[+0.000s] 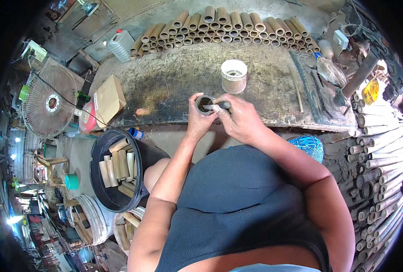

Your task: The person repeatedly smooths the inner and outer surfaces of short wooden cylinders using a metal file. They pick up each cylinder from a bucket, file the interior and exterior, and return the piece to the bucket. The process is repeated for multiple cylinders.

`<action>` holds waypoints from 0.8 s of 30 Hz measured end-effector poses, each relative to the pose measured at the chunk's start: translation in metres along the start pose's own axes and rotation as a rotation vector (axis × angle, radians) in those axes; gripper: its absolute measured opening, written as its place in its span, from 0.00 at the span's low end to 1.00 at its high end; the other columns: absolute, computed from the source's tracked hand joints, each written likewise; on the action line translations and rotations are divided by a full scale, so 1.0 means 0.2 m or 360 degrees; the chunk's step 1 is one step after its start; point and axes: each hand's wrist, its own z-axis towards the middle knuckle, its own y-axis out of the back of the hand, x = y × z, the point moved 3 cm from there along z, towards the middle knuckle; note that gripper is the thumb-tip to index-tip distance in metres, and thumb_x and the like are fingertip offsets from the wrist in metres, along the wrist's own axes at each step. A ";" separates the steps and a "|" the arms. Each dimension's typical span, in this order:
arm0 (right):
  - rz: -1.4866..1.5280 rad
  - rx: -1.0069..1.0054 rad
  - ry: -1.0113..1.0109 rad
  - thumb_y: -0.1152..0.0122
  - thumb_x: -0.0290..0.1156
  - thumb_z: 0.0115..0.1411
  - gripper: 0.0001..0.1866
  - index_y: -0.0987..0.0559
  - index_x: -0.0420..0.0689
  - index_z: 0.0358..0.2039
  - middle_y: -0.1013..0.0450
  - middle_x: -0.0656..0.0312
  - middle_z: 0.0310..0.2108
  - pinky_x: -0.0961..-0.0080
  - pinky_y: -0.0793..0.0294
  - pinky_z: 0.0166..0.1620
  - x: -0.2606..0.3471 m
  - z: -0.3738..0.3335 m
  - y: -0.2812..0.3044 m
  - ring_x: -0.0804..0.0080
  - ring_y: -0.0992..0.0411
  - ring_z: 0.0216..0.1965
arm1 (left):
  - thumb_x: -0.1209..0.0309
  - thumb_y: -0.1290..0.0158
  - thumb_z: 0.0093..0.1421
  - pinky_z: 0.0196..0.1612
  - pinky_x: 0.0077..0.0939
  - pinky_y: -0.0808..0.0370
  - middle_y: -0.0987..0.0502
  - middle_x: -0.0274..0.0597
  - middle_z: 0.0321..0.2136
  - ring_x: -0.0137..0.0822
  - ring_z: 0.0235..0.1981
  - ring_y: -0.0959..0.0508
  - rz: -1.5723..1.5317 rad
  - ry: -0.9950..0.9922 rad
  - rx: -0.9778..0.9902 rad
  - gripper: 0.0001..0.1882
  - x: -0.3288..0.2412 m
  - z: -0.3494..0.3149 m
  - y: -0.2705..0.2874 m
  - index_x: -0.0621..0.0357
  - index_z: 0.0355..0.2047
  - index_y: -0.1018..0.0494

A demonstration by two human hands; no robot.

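Observation:
Just past the near edge of the workbench, my left hand (199, 121) is wrapped round a short bamboo tube (204, 99), its open end facing up. My right hand (243, 119) grips a slim dark-handled tool (226, 105) that slants over the tube's mouth. The tool's working end reaches the opening, but its tip is hidden, so I cannot tell its kind. Beyond my hands, a white-rimmed round tub (234, 80) stands on the worn workbench (165, 86).
Cut bamboo tubes (219, 29) are stacked along the bench's back. A black bucket (97, 181) of bamboo pieces stands at left, below a fan (52, 103) and cardboard box (109, 100). A clear jug (120, 45) sits back left. Long bamboo poles (385, 181) are piled at right.

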 end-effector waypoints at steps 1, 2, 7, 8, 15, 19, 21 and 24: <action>-0.0057 0.0028 -0.0044 0.42 0.28 0.63 0.09 0.27 0.39 0.43 0.24 0.45 0.37 0.54 0.25 0.43 0.00 0.00 -0.01 0.40 0.25 0.41 | 0.69 0.28 0.48 0.55 0.35 0.28 0.30 0.47 0.49 0.40 0.51 0.26 0.0071 -0.0094 0.0013 0.40 -0.01 0.00 0.00 0.59 0.57 0.39; -0.0135 0.0103 -0.0215 0.42 0.28 0.63 0.10 0.27 0.39 0.43 0.24 0.45 0.36 0.54 0.25 0.43 -0.02 0.01 -0.02 0.40 0.25 0.41 | 0.68 0.28 0.49 0.55 0.35 0.28 0.30 0.47 0.49 0.40 0.50 0.26 0.0138 -0.0081 0.0058 0.39 0.00 0.01 0.00 0.60 0.57 0.38; 0.0095 -0.0037 0.0026 0.45 0.28 0.63 0.09 0.27 0.37 0.41 0.25 0.42 0.36 0.51 0.25 0.43 0.06 0.00 0.03 0.38 0.26 0.41 | 0.67 0.30 0.51 0.52 0.34 0.25 0.25 0.47 0.46 0.38 0.47 0.22 -0.0045 -0.0048 -0.0030 0.38 -0.05 -0.02 0.00 0.62 0.56 0.39; 0.0025 0.0001 -0.0078 0.44 0.28 0.63 0.09 0.27 0.38 0.42 0.24 0.42 0.35 0.52 0.25 0.43 0.05 0.01 0.02 0.39 0.25 0.41 | 0.67 0.30 0.52 0.51 0.33 0.24 0.25 0.46 0.45 0.37 0.46 0.22 0.0001 0.0020 -0.0038 0.38 -0.06 -0.02 -0.01 0.62 0.56 0.40; 0.0038 -0.0090 -0.0002 0.44 0.30 0.63 0.09 0.27 0.38 0.39 0.24 0.43 0.35 0.52 0.26 0.42 0.05 0.02 0.00 0.38 0.26 0.41 | 0.69 0.30 0.50 0.55 0.36 0.27 0.29 0.47 0.51 0.40 0.51 0.24 -0.0074 -0.0012 0.0058 0.39 -0.04 -0.03 -0.02 0.59 0.58 0.40; -0.0011 0.0001 -0.0262 0.43 0.30 0.64 0.07 0.27 0.39 0.37 0.25 0.44 0.33 0.52 0.26 0.41 0.02 0.01 0.01 0.40 0.26 0.39 | 0.72 0.31 0.49 0.55 0.36 0.27 0.28 0.48 0.51 0.43 0.51 0.24 0.0244 -0.0296 -0.0005 0.37 -0.07 0.00 -0.02 0.60 0.57 0.38; 0.0023 -0.0016 -0.0097 0.44 0.30 0.64 0.08 0.27 0.38 0.38 0.24 0.43 0.35 0.51 0.26 0.42 0.04 0.02 0.04 0.39 0.26 0.41 | 0.73 0.31 0.49 0.55 0.36 0.26 0.27 0.48 0.51 0.43 0.51 0.23 0.0132 -0.0061 0.0014 0.36 -0.07 -0.01 -0.02 0.60 0.56 0.37; 0.0004 0.0054 -0.0092 0.44 0.30 0.64 0.09 0.26 0.37 0.39 0.24 0.44 0.35 0.53 0.26 0.44 0.05 0.05 0.04 0.40 0.25 0.43 | 0.73 0.31 0.50 0.56 0.35 0.26 0.25 0.48 0.51 0.42 0.53 0.22 0.0071 0.0062 0.0023 0.36 -0.09 -0.02 -0.02 0.59 0.56 0.37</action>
